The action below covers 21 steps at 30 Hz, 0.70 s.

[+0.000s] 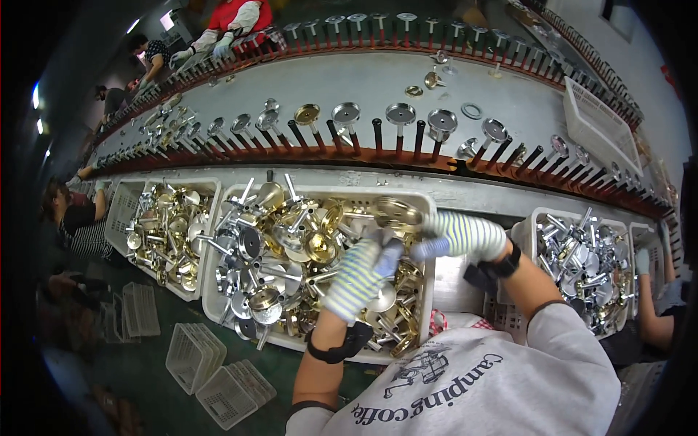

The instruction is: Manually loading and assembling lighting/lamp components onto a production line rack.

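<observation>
My left hand [358, 277], in a striped knit glove, is above a white bin [427, 294] heaped with silver and brass-coloured metal parts with round heads and stems. Its fingers curl closed, apparently round the lower end of a round-headed metal part [398, 210], whose wide brassy head shows just above them, smeared by motion. From the right comes my right hand [469, 237], gloved alike, its fingertips close to the left fingers and to that part. Blur hides whether the right fingers grip anything. Both wrists wear black bands.
Beyond the bin, a conveyor [363, 156] carries upright pegs, several topped with round metal heads. More parts fill a left bin [212, 211] and a right bin [534, 225]. Plastic baskets [233, 392] lie on the floor at lower left. Co-workers' hands work farther along both sides.
</observation>
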Available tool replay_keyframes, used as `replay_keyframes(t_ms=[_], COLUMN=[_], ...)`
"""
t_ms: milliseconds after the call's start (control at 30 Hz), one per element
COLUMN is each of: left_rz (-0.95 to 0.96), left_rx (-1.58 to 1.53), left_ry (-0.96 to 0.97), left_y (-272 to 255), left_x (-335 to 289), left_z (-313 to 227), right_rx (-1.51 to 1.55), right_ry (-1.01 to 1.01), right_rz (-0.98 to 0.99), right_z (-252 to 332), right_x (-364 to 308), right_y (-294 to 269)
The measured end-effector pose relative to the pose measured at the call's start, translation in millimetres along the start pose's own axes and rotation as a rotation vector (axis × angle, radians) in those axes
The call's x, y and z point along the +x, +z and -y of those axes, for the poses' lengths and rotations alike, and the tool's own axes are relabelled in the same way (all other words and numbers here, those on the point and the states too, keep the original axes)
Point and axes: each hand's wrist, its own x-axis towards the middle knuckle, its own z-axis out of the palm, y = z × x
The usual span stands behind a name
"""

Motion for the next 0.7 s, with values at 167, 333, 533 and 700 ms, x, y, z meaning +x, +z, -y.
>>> replay_keyframes(t_ms=[167,333,533,700], left_rz=[0.159,-0.45,-0.472,-0.355], left_rx=[0.427,0.269,0.419,0.317], left_ry=[0.338,-0.08,-0.368,-0.261], left_y=[15,-50,-100,-103], left_x=[-14,-51,-105,-108], left_z=[-6,-9,58,56], right_rx=[0.166,0.266,-0.076,-0.631], right_ry=[-0.158,-0.121,-0.263,0.671], right_rz=[-0.364,-0.765,-1.53,-1.241], right_z=[-65,-36,-121,-116], right_x=[-10,0,-39,-12], right_y=[43,-22,-164,-185])
